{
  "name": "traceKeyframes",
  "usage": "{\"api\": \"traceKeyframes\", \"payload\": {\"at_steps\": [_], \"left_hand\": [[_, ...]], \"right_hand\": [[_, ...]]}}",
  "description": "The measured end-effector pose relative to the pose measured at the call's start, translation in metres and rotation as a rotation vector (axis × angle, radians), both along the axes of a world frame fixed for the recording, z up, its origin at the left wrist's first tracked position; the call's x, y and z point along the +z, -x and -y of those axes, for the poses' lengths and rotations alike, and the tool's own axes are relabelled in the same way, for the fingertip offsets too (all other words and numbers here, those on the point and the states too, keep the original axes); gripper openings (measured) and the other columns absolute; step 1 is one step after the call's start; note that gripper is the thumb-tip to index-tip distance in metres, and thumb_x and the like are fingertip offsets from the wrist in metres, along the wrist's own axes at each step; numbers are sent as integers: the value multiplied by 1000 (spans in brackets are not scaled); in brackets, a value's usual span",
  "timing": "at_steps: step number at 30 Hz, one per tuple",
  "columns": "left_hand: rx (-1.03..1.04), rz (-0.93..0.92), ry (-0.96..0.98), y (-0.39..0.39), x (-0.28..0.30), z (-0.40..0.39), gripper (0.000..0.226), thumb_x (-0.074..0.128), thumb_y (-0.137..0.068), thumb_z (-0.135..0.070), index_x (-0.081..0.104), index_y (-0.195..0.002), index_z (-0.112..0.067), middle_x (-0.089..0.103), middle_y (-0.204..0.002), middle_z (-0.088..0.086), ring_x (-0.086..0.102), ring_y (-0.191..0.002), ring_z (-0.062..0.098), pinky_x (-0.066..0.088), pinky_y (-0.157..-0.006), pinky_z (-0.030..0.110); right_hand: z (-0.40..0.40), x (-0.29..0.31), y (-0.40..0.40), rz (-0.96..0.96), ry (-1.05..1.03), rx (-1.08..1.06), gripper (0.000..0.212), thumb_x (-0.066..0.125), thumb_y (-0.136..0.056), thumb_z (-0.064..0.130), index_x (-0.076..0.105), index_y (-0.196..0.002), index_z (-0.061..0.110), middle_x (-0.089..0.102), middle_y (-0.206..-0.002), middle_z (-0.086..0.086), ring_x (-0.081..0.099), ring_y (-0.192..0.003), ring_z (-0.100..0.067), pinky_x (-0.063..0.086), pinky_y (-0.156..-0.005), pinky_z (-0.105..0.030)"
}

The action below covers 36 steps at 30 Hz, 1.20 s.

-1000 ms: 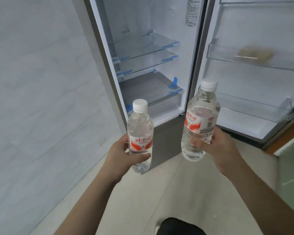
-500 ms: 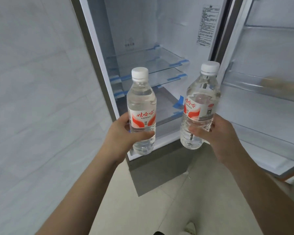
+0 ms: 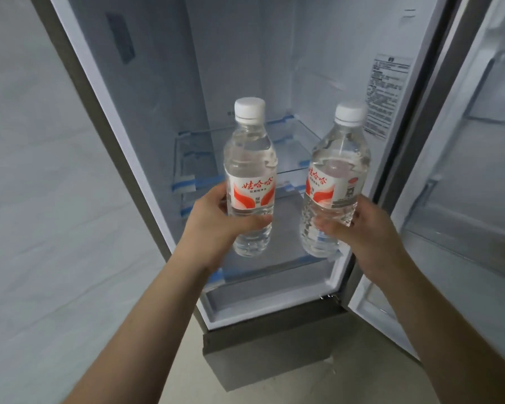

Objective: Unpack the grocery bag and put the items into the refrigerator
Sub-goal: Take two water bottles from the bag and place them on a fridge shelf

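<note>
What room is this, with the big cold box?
Probably a kitchen at home. An open refrigerator with glass shelves stands by a pale tiled wall, and each hand holds a water bottle.

clear bottles with white caps, red-and-white labels, white refrigerator, blue-taped shelves

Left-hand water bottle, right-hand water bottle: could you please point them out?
Left-hand water bottle (image 3: 251, 189), head view, on its label.
Right-hand water bottle (image 3: 331, 186), head view, on its label.
</note>
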<state>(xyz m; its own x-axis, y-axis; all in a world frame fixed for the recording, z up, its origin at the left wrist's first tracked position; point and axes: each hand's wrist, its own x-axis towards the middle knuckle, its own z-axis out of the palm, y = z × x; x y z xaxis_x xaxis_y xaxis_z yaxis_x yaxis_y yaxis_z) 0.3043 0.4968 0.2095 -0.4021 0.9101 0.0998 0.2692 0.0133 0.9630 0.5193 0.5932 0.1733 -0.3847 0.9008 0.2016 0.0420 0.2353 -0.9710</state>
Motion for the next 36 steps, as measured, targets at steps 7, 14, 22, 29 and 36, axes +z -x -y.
{"api": "traceKeyframes", "payload": {"at_steps": [7, 14, 22, 29, 36], "left_hand": [[121, 42, -21, 22, -3, -34, 50, 88, -62, -18, 68, -107, -21, 75, -98, -5, 72, -90, 13, 56, -88, 39], [206, 40, -104, 60, 8, -79, 53, 88, -63, -19, 65, -111, -19, 74, -98, -6, 72, -87, 11, 58, -84, 36], [216, 113, -144, 100, 5, -135, 54, 87, -64, -18, 64, -113, -19, 74, -99, -6, 71, -87, 8, 57, -85, 36], [214, 167, -183, 112, -3, -186, 48, 85, -67, -9, 65, -110, -17, 75, -96, -5, 71, -83, 4, 56, -72, 20], [290, 174, -166, 123, -17, -221, 45, 84, -69, -10, 64, -107, -21, 73, -98, -6, 70, -87, 7, 55, -77, 25]], "right_hand": [[-54, 5, 34, -47, -37, 49, 54, 80, -72, 24, 60, -122, 22, 71, -110, 12, 67, -102, -6, 52, -88, -31], [-90, 16, 96, -165, -85, 0, 52, 81, -75, 19, 61, -123, 18, 71, -113, 5, 67, -104, -12, 54, -90, -36], [-141, 19, 158, -185, -109, -87, 49, 82, -73, 23, 64, -119, 20, 73, -108, 7, 68, -101, -9, 55, -88, -37], [-182, 6, 186, -112, -93, -107, 48, 83, -72, 28, 64, -115, 26, 73, -105, 9, 68, -97, -7, 56, -87, -37], [-223, 3, 193, -38, -103, -40, 43, 84, -71, 25, 65, -109, 29, 73, -98, 12, 68, -89, 0, 54, -79, -27]]}}
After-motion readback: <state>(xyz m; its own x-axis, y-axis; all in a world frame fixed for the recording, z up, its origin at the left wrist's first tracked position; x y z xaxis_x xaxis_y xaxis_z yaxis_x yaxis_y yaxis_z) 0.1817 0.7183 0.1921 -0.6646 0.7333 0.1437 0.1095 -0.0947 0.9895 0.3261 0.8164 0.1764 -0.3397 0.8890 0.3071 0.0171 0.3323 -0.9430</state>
